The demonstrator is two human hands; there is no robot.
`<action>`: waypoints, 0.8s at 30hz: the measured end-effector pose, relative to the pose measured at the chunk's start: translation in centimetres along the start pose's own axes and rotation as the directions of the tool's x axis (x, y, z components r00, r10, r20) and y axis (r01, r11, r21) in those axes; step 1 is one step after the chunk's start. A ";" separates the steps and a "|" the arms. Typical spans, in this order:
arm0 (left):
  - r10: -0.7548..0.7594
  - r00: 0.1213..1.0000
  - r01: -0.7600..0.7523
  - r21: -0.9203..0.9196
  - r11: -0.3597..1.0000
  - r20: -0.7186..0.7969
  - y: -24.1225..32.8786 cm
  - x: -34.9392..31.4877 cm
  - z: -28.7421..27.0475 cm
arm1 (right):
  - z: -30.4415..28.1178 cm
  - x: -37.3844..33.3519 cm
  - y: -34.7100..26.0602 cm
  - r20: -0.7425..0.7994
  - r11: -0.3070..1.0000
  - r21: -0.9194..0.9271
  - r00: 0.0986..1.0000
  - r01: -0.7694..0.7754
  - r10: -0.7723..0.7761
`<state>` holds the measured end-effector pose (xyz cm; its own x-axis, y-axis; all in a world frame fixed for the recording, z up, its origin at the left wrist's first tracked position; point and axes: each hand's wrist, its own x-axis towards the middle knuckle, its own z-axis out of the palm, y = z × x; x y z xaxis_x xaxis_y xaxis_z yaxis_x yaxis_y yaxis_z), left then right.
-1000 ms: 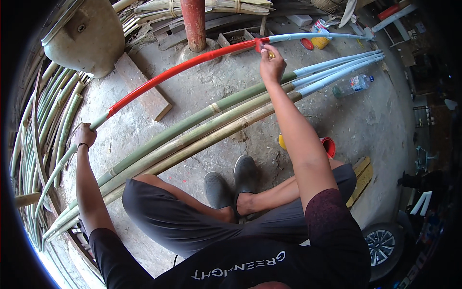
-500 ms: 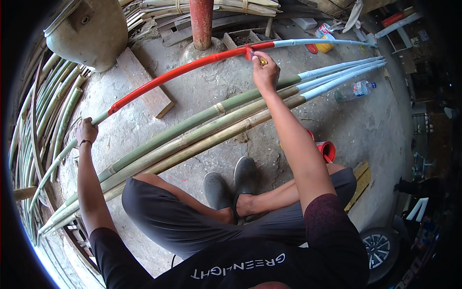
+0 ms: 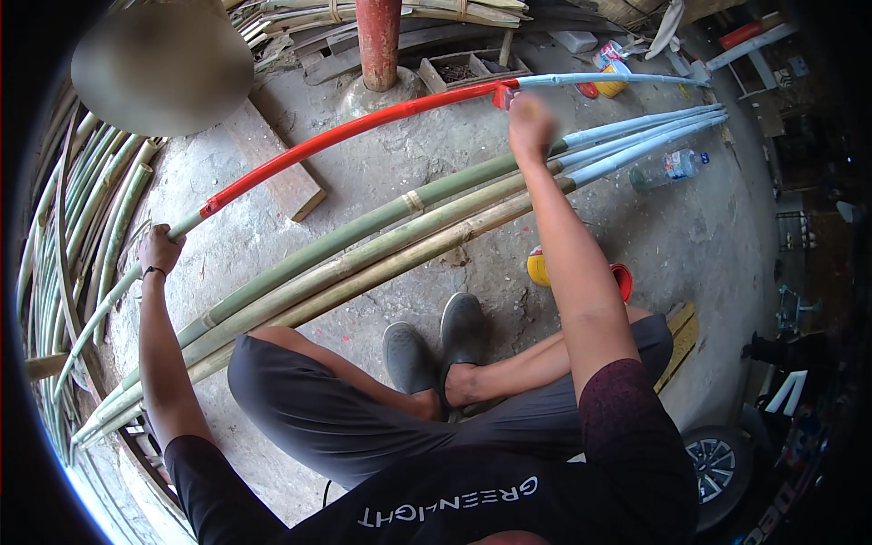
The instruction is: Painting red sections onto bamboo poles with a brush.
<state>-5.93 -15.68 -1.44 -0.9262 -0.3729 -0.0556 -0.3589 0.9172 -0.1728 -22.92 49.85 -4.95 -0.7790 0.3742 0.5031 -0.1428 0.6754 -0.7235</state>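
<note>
My left hand (image 3: 162, 247) is wrapped around a long bamboo pole (image 3: 345, 125) near its bare green end. The pole's middle is glossy red and its far right stretch light blue. In my right hand (image 3: 531, 127), partly blurred, is a paintbrush (image 3: 505, 94) with red-coated bristles. They touch the pole where red meets blue. Nearer me, three more bamboo poles (image 3: 363, 218) lie side by side, natural green and tan with light blue right ends. Beside my right forearm, a red paint container (image 3: 623, 282) and a yellow can (image 3: 538, 267) are partly hidden.
A wooden plank (image 3: 289, 177) lies under the red pole, close to a large rounded vessel (image 3: 163, 73). A red post (image 3: 379, 41) rises behind. Bamboo poles (image 3: 100, 195) are stacked at left. A plastic bottle (image 3: 672, 170) lies at right; a yellow-edged board (image 3: 679, 345) is near my knee.
My right hand has moved the paintbrush rightward along the pole to the edge of the blue part. The yellow can has come into view beside my forearm. My left hand stays nearly still.
</note>
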 end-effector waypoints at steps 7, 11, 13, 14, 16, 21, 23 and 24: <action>0.000 0.995 0.007 0.068 0.998 -0.100 0.3 -1.1 0.6 | 0.1 0.3 -0.9 -0.128 0.982 0.057 0.974 -0.180 0.186; -0.010 0.999 0.010 0.016 1.000 0.033 -0.2 -0.3 -0.1 | 0.9 -2.9 -2.7 -0.024 0.999 0.044 1.000 -0.004 0.005; 0.001 0.996 -0.001 0.005 1.000 0.085 -0.3 0.1 -0.1 | 0.4 -3.2 -3.0 0.122 0.976 0.188 0.989 -0.106 0.084; 0.001 0.994 -0.002 0.009 1.000 0.105 -0.4 0.1 0.0 | 0.0 -3.0 -3.0 0.128 0.976 0.188 0.988 -0.114 0.091; 0.024 0.999 -0.023 -0.015 1.000 0.038 -0.6 0.0 0.1 | -0.9 -1.3 -2.4 0.109 0.659 0.673 0.927 -0.335 0.359; 0.018 0.998 -0.017 -0.009 1.000 0.068 -0.6 0.3 0.0 | -0.7 0.2 -1.1 -0.036 0.632 0.662 0.825 -0.403 0.564; 0.036 0.995 -0.036 0.001 0.999 0.093 -0.5 0.4 -0.2 | 0.6 -1.1 -1.6 -0.057 0.785 0.445 0.861 -0.431 0.506; 0.024 0.993 -0.026 0.015 1.000 0.114 -0.5 0.4 -0.3 | 1.2 -1.8 -2.1 -0.039 0.795 0.462 0.887 -0.393 0.461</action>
<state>-6.14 -16.22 -1.05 -0.9154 -0.3640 -0.1716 -0.3328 0.9245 -0.1858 -21.98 46.99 -4.86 -0.7329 0.6676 0.1307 -0.0893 0.0961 -0.9914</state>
